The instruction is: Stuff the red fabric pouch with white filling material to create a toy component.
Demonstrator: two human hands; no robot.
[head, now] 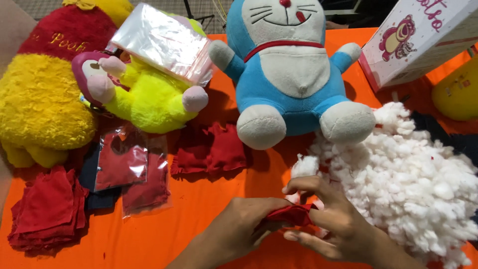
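At the lower middle of the frame, my left hand (239,226) and right hand (328,219) pinched a small red cloth pouch (291,214) closed-fingered beside the white stuffing pile (413,184), apparently mid-stuffing, needing more filling pressed in.

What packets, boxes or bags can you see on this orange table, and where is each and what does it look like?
Clear zip bag: top left, leaning on the yellow plush toy; rectangular, shiny, red seal strip.
Flat clear packets: left of centre on the orange table; two overlapping, holding dark red fabric.
Cardboard box: top right, tilted; white and pink with a pink bear picture.
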